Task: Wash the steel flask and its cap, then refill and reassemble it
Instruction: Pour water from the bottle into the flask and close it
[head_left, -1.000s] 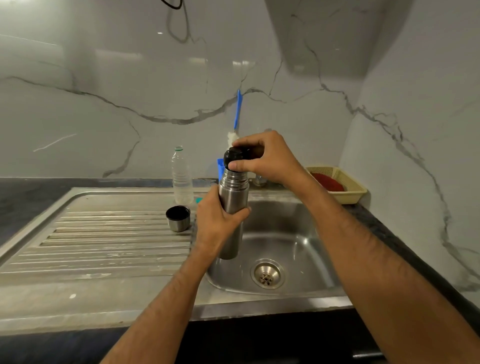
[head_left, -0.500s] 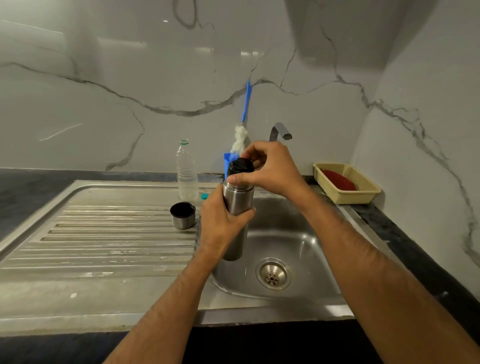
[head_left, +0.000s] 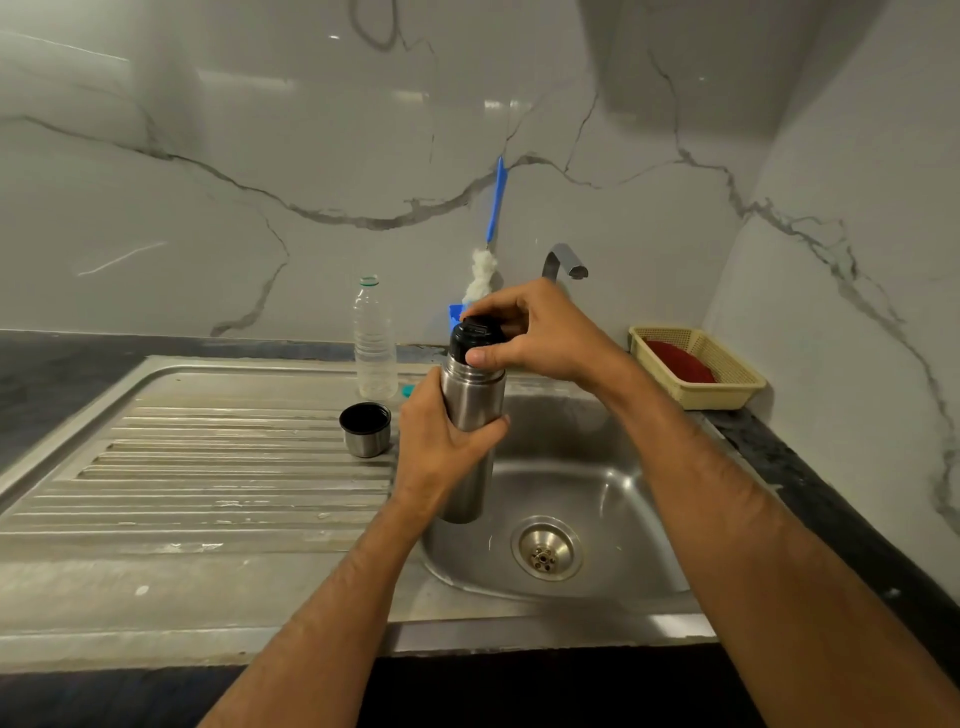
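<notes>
Steel flask held upright above the left edge of the sink basin, bottom end hanging clear of the basin floor. Black stopper seated in the neck of the flask. Left hand wrapped round the middle of the flask body, fingers curled behind and thumb across the front. Right hand clamped on the stopper from above and from the right of the flask, thumb pressed against the stopper's lower rim, fingers curled over the top. Steel cap standing apart, mouth up and dark inside, on the ribbed drainboard just left of the flask. Clear plastic bottle upright behind the cap, left of and beyond the flask, near the wall. Blue-handled brush with a white fluffy head leaning against the marble wall directly behind the flask, lower end in a blue holder mostly hidden by the stopper and the right hand. Tap spout behind and right of the flask. Drain in the basin floor, below and right of the flask. Beige basket with something red inside, on the dark surface well to the right of the flask, in the corner.
</notes>
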